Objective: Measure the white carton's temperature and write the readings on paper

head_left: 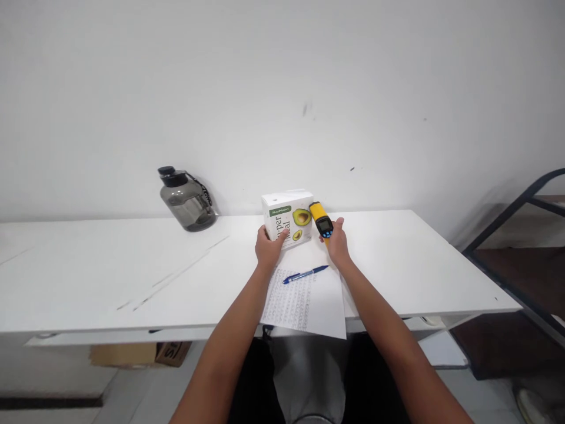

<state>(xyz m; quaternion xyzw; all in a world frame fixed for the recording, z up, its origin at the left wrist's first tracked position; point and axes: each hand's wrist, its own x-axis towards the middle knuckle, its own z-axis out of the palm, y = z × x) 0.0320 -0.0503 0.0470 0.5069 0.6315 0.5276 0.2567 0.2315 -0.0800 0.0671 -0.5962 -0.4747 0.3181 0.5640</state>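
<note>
My left hand (270, 246) grips the lower left side of a white box (288, 203) printed with avocados and green lettering. The box stands upright on the table, its front facing me. In my right hand (338, 242) is a yellow and black infrared thermometer (325, 225) with a small screen and blue buttons. Its front end points away from me and lies close to the box's right edge; whether they touch I cannot tell. A blue pen (304, 275) rests on a sheet of paper (324, 309) covered in rows of writing, between my forearms.
A grey jug-like water bottle (188, 203) with a black cap stands at the back left of the white table (132, 265). Behind is a white wall. A dark metal frame (507, 221) stands to the right. Under the table lies a cardboard box (132, 354).
</note>
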